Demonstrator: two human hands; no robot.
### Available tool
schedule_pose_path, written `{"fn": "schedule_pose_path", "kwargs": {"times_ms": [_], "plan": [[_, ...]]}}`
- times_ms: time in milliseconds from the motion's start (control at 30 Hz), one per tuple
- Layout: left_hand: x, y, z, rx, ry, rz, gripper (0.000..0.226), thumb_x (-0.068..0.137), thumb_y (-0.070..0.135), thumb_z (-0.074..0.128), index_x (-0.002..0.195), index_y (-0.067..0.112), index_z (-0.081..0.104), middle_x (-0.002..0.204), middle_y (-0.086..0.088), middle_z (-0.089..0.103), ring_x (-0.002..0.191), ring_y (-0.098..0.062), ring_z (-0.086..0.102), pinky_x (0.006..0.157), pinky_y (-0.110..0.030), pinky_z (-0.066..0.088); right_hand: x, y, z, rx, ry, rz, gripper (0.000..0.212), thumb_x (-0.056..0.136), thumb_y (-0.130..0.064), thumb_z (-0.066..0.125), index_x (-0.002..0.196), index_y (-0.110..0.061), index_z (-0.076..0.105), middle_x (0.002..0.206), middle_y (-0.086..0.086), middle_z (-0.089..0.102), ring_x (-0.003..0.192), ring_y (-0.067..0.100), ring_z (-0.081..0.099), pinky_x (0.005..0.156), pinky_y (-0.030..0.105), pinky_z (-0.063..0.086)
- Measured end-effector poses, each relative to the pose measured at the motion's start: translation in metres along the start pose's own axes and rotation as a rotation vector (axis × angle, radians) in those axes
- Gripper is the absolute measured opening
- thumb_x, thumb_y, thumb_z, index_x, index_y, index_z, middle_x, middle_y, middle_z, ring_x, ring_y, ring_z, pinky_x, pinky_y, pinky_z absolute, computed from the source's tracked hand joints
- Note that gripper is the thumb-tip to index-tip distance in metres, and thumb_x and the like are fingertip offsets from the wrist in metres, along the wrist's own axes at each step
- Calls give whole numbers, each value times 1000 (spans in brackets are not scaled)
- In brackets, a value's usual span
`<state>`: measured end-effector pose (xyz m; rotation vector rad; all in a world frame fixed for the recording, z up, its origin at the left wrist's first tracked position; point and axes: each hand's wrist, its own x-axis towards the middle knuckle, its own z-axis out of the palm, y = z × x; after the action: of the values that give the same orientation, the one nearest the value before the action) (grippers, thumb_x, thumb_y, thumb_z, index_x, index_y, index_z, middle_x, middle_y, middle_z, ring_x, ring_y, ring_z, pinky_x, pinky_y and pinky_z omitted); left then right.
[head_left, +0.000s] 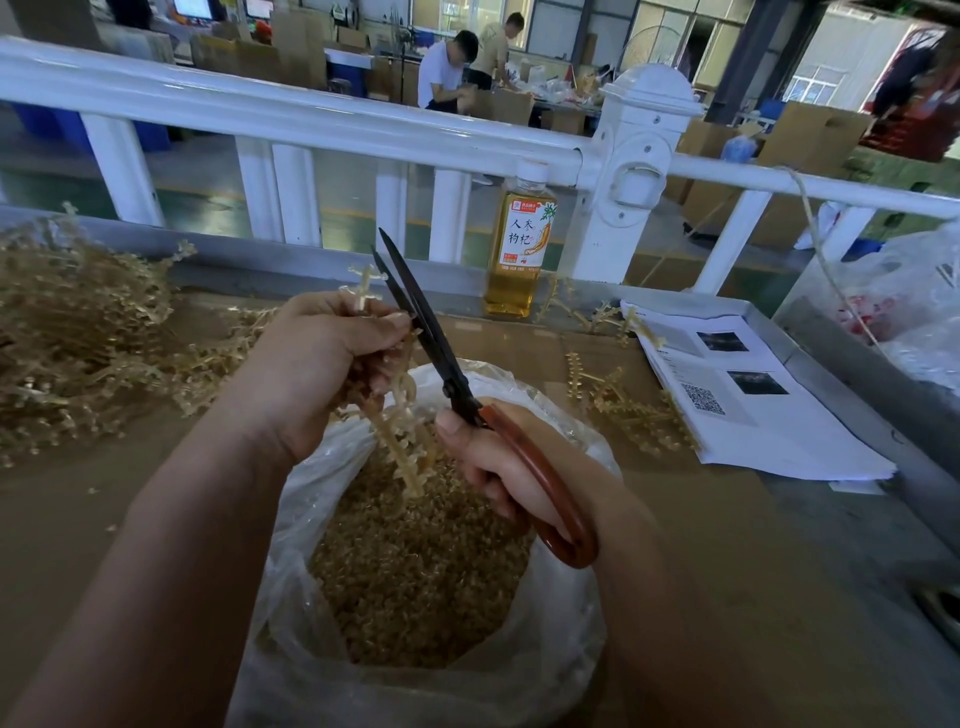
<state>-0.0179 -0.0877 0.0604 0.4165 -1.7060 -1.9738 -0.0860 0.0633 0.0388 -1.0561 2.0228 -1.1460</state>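
L hand (317, 364) grip holds sprue strips (400, 415) over bag (545, 649); R hand (514, 467) grip round scissors (457, 384), blades slightly apart.

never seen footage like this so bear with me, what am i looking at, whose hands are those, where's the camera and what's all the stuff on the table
There is no machine here. One camera sits on a person's head and looks forward and down, so both arms are the wearer's own. The left hand grips a bunch of tan, branch-like strips over an open plastic bag. The right hand holds scissors by their reddish handle, with the blades slightly apart beside the left hand's fingers. The bag holds small tan bits. On the table lie a big pile of the same strips at left, a few more at right, a stack of papers, and a bottle of amber liquid by a white railing. Beyond the railing, other people are working.
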Motion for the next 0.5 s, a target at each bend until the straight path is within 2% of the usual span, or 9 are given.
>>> {"fn": "schedule_pose_path", "kwargs": {"times_ms": [167,367,500], "plan": [[-1,0,0,25,-10,12,37,84,0,56,52,15,66,45,3,52,37,-8,43,38,-12,35,1,0,1,15,7,-6,29,93,-48,41,69,-31,42,52,-11,45,41,-3,42,58,22,32],[-2,-1,5,9,2,-3,41,85,2,55,48,17,64,44,3,50,35,-9,42,37,-12,33,1,0,1,25,12,18,30,93,-48,39,68,-32,44,41,-27,48,38,-12,44,54,18,26],[-2,-1,5,16,23,9,37,86,3,56,52,16,64,45,3,52,36,-9,43,38,-13,34,1,-2,1,-9,42,16,33,92,-50,39,69,-28,45,49,-11,45,35,-6,42,52,19,27]]}}
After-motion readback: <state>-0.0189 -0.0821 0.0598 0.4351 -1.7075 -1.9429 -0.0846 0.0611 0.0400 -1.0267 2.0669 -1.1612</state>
